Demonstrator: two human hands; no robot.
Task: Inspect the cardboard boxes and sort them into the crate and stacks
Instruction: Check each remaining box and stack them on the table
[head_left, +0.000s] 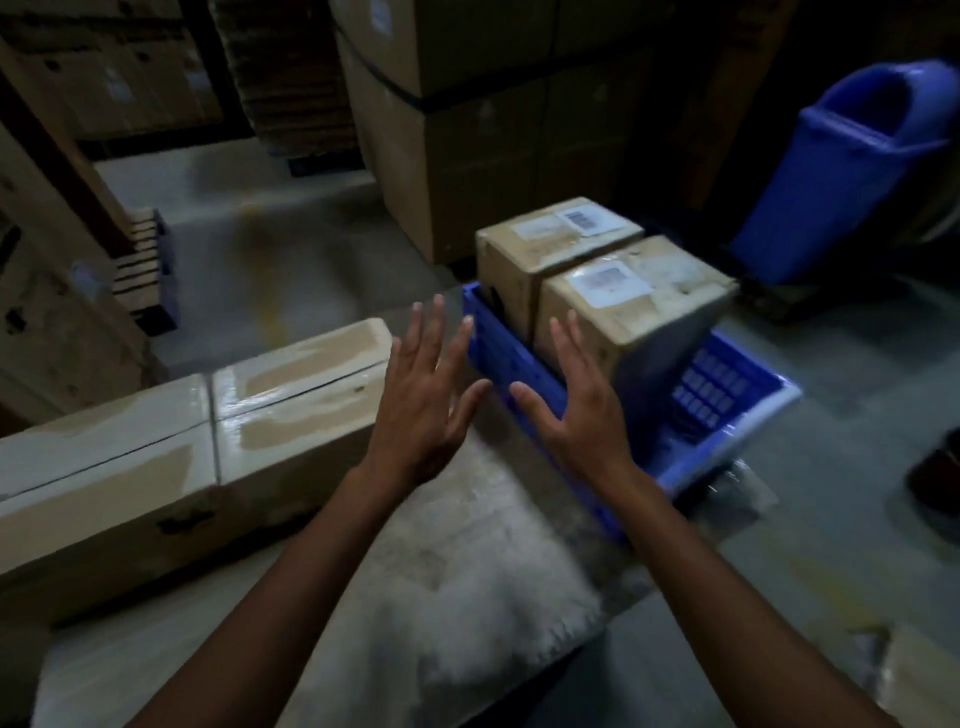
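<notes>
Two taped cardboard boxes stand in a blue plastic crate (737, 410) on the floor. The near box (623, 306) carries a white label and tilts slightly; the far box (540, 244) has a barcode label. My left hand (426, 405) and my right hand (576, 405) hover side by side over the crate's left wall, fingers spread, palms down, holding nothing. The right hand's fingertips are just short of the near box. A long taped cardboard box (197, 441) lies to the left.
Large stacked cartons (467, 130) rise behind the crate. A blue bin (852, 171) leans at the right. Flattened cardboard piles (140, 265) and shelving stand at the left. A pale wrapped sheet (457, 587) lies under my forearms on the concrete floor.
</notes>
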